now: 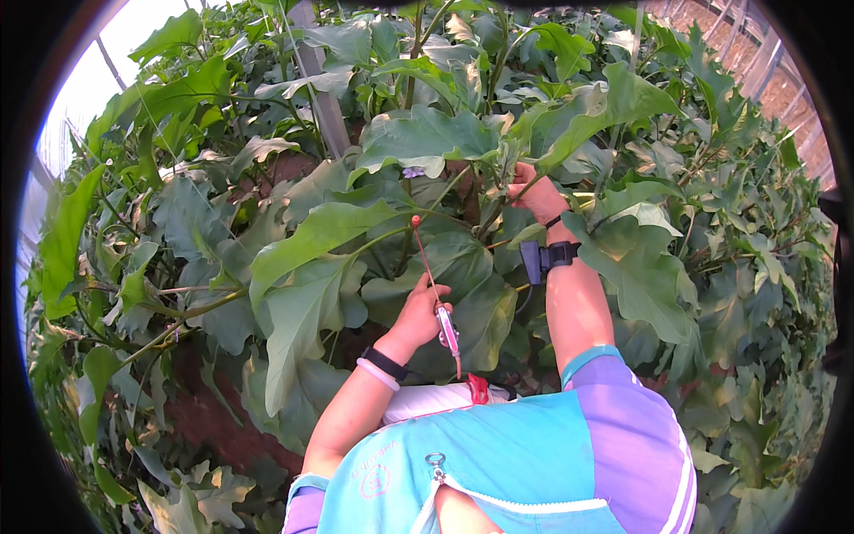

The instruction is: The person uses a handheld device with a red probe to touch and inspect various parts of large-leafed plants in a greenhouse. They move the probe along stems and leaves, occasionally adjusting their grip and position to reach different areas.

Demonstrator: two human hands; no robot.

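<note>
My left hand (421, 312) grips a small spray wand (448, 334) with a pink-and-white handle. Its thin rod slants up and ends in a red tip (415, 220), close below a purple flower (413, 172). A thin hose leaves the handle's lower end toward my waist. Farther up and to the right, my right hand (539, 199) reaches among the stems of an eggplant plant (490, 220). Its fingers curl beside a stem and shoot tip (505, 163); leaves and stem partly cover the fingertips, so whether they grip is unclear.
Broad eggplant leaves (313, 247) crowd around both hands, one large leaf (637, 267) lying by my right forearm. A grey post (327, 100) rises behind the plants. Thin support strings (307, 80) run upward. Reddish soil (213, 414) shows at lower left.
</note>
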